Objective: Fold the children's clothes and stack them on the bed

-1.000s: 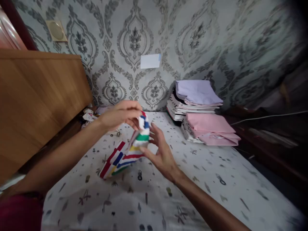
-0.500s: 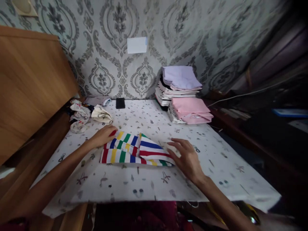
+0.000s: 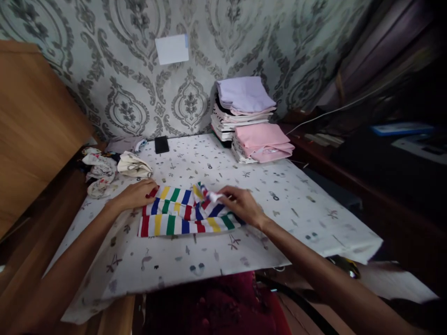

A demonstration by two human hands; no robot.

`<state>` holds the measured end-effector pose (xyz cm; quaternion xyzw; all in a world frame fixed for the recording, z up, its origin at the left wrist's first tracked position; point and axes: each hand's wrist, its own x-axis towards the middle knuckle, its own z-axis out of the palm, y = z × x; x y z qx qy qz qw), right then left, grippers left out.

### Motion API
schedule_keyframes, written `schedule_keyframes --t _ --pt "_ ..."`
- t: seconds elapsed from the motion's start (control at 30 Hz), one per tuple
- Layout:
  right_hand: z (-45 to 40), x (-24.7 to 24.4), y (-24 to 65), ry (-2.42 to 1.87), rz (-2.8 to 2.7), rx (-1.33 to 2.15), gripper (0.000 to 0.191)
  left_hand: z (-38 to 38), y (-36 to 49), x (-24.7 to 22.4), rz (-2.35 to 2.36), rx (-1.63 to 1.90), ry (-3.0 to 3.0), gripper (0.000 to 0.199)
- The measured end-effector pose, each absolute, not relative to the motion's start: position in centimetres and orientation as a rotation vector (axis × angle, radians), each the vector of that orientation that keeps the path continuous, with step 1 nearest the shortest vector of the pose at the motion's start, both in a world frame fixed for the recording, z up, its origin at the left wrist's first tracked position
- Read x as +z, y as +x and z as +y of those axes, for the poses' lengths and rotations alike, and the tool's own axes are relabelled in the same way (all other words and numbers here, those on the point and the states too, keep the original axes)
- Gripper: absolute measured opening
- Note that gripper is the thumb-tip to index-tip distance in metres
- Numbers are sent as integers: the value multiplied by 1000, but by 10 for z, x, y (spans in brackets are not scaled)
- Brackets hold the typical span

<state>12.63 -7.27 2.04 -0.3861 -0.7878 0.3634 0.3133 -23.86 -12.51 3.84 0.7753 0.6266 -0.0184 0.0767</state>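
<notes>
A striped garment (image 3: 177, 225) in red, yellow, green, blue and white lies partly folded on the patterned white cloth (image 3: 213, 253) covering the table. At its upper left, my left hand (image 3: 134, 194) is closed on the red corner. My right hand (image 3: 242, 204) pinches a bunched fold of the same garment and lifts it slightly off the right half. The lower edge of the garment lies fairly flat, while creases run through its middle. My right fingers and the lifted fold hide part of its right end.
Folded clothes stand at the back right: a tall stack topped with lilac (image 3: 244, 95) and a lower pink one (image 3: 263, 139). Crumpled clothes (image 3: 103, 170) and a cream cloth (image 3: 132, 165) lie at the left, with a black flat object (image 3: 161, 144) behind. A wooden cabinet (image 3: 31, 116) borders the left side.
My right hand has moved left and taken hold of the garment's right flap, which is now raised and bunched. My left hand stays at the red corner. The camera view has shifted and tilted.
</notes>
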Motion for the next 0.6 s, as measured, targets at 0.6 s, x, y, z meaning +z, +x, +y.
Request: schedule_keyframes --t 0.6 --pt "17 -15 165 -1229 -1360 1009 22 -59 -248 46 2489 131 2136 22"
